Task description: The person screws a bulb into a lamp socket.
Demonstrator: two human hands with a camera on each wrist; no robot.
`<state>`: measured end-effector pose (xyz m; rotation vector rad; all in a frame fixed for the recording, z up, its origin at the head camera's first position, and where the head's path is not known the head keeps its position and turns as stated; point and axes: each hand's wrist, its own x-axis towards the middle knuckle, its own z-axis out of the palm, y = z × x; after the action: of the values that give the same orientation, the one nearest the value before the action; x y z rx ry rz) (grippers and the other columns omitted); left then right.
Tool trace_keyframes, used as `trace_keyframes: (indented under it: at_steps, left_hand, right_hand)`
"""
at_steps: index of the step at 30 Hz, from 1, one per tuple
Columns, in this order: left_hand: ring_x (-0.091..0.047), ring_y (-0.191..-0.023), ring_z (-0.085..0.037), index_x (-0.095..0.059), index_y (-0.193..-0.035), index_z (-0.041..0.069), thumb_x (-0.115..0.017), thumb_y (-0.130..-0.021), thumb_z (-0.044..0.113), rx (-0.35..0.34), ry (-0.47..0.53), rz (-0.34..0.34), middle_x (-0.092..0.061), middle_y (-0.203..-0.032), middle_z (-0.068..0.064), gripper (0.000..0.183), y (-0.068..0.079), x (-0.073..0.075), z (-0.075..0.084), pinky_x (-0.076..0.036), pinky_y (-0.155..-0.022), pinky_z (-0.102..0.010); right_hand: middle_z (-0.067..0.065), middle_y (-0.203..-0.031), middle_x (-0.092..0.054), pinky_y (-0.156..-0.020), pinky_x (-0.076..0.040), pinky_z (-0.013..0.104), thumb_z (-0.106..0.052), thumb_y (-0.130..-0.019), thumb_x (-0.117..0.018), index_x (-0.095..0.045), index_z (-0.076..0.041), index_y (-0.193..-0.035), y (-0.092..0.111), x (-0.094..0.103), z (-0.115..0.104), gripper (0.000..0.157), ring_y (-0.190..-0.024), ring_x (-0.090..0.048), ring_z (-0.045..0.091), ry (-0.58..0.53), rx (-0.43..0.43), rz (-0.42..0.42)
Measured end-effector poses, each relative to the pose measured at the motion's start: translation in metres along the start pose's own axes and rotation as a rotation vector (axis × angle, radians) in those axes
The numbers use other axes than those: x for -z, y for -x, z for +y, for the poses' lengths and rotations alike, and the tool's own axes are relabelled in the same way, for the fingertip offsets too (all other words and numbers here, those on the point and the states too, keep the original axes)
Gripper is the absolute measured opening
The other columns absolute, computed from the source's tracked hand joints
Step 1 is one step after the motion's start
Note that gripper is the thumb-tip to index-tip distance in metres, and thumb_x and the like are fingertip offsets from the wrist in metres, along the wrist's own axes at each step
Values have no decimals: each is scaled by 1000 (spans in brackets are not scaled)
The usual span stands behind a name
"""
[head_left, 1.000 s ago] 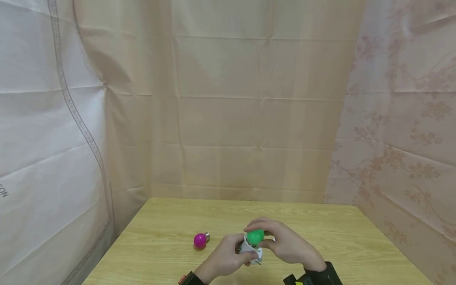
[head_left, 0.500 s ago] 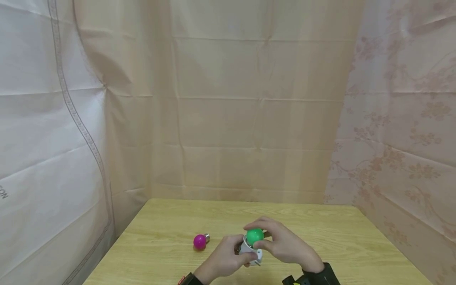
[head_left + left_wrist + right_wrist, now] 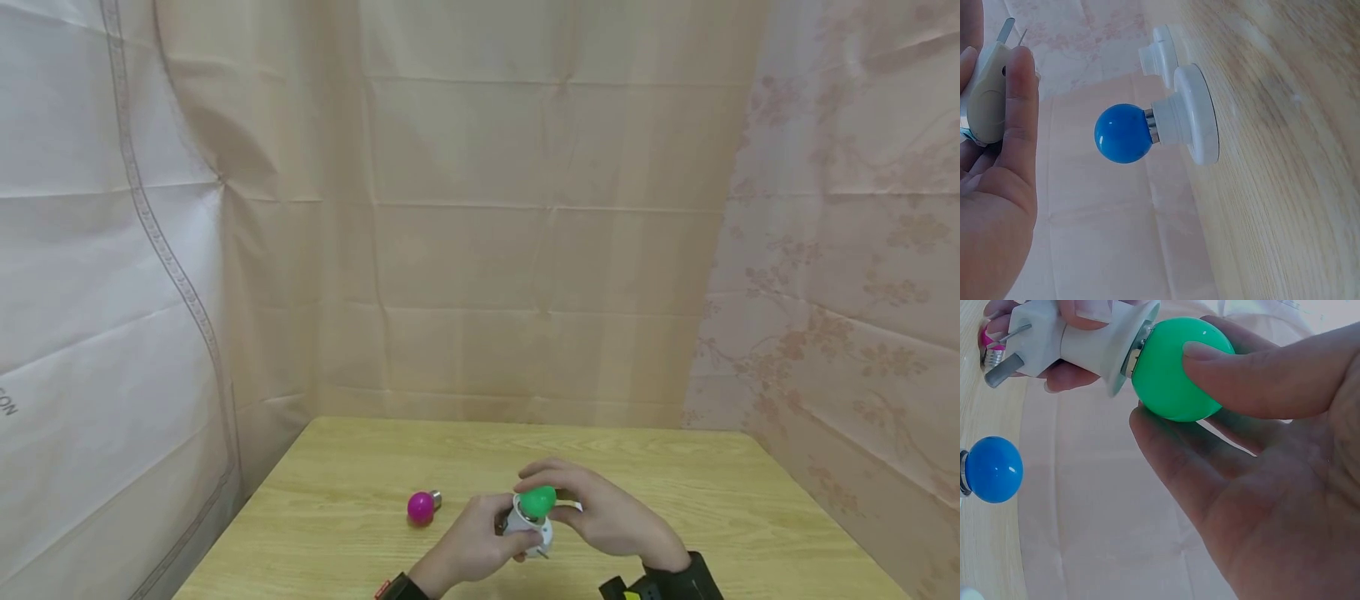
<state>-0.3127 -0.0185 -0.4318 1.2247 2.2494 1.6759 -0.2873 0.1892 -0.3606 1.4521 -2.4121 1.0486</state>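
Observation:
My left hand [image 3: 483, 540] grips a white plug-in lamp socket [image 3: 517, 523] whose metal prongs [image 3: 1005, 370] stick out at one end. A green light bulb [image 3: 1175, 369] has its metal base inside the socket's flared mouth. Around the green bulb are the thumb and fingers of my right hand [image 3: 600, 510]. In the right wrist view the thumb lies on the bulb and a fingertip touches its lower side. The left wrist view shows part of the plug-in socket [image 3: 985, 103] between the left fingers and thumb; the green bulb is not seen there.
A magenta bulb [image 3: 422, 507] lies on the wooden table [image 3: 337, 467], left of the hands. A blue bulb [image 3: 1124, 133] sits in a round white lamp holder [image 3: 1200, 115], with another white holder [image 3: 1163, 56] beyond it. Cloth curtains [image 3: 525, 250] hang around the table.
My right fingers and thumb have shifted slightly around the green bulb, which rose a little and came back down at the socket mouth. The left hand stays in place with the plug-in socket.

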Motion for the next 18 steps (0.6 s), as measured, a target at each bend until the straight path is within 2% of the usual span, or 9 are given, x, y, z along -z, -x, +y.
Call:
trace_keyframes:
  at_steps: [5, 9, 18]
  left_hand:
    - [-61, -66, -13, -59, -110, 12, -62, -87, 27, 9, 0, -3, -64, -88, 4, 27, 1, 0, -1, -52, -57, -32]
    - [-61, -65, -13, -59, -110, 13, -61, -87, 27, 7, -4, -6, -64, -87, 4, 26, 1, 0, 0, -52, -57, -30]
    - [-61, -64, -12, -58, -109, 13, -62, -87, 25, -15, 0, -10, -64, -86, 2, 25, 1, -1, 0, -53, -56, -37]
  right_hand:
    - [7, -123, -49, -86, -44, 44, 7, -85, -54, -52, -20, -123, -4, 4, -19, 47, -112, -46, 25, -72, -30, -7]
    - [8, -119, -52, -86, -44, 44, 6, -85, -55, -53, -20, -121, -6, 8, -33, 45, -109, -48, 24, -59, -47, 1]
    - [7, -112, -55, -84, -46, 39, 7, -83, -57, -55, -17, -119, -7, 7, -37, 43, -103, -50, 23, -36, -10, 22]
